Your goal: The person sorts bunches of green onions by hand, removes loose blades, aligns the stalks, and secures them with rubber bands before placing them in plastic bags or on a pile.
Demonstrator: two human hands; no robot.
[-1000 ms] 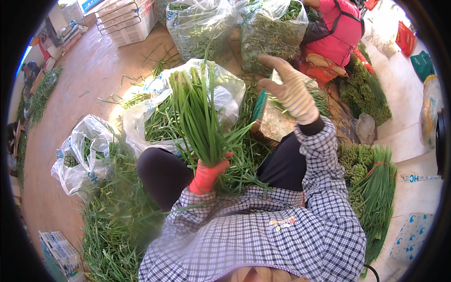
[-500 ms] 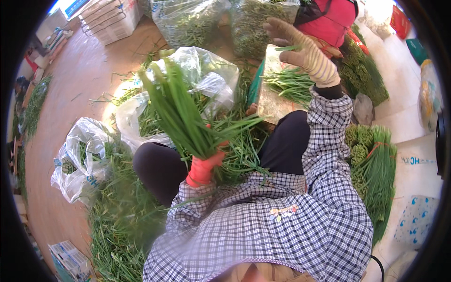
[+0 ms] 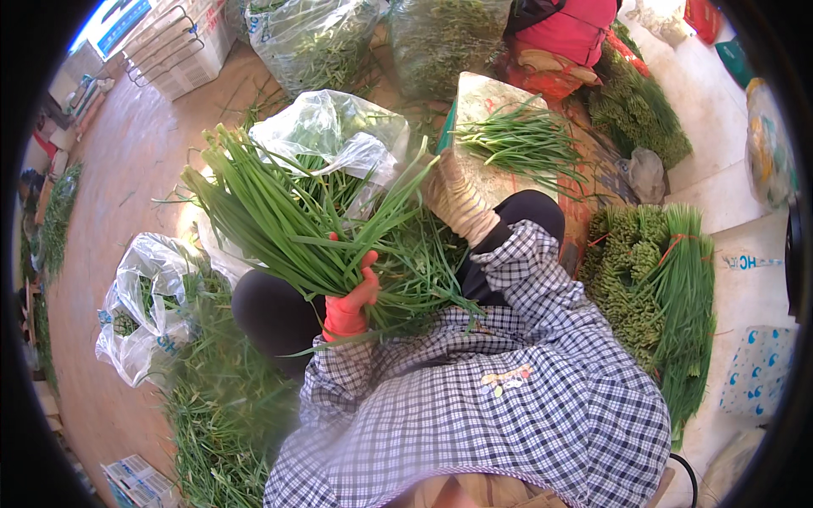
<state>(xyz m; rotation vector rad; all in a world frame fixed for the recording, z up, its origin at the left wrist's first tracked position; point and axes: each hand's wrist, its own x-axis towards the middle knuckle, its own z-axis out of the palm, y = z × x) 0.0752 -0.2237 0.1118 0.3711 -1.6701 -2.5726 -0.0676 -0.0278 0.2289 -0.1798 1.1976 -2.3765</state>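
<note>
In a red glove, my left hand (image 3: pixel 354 303) is closed around the lower part of a thick bunch of long green chives (image 3: pixel 275 224), whose stalks fan out to the upper left over my knee. My right hand (image 3: pixel 457 196), in a striped tan glove, is at the right side of the bunch. Its fingers seem to pinch a few chive stalks that lean that way; the fingertips are partly hidden. Beyond it, a small pile of chives (image 3: pixel 521 140) lies on a worn board (image 3: pixel 480 95). More loose chives (image 3: pixel 423 254) cover my lap.
Open plastic bags of greens (image 3: pixel 334 123) (image 3: pixel 144 296) stand ahead and left. Loose greens (image 3: pixel 224 415) heap beside my left leg. Tied green bundles (image 3: pixel 682 296) lie at right. Full clear bags (image 3: pixel 313 46), a white crate (image 3: pixel 182 51) and a pink bag (image 3: pixel 567 34) are farther off.
My right hand has come down and left from above the board to the bunch. The bunch in my left hand has tipped left and spread; the left fingers have loosened somewhat.
</note>
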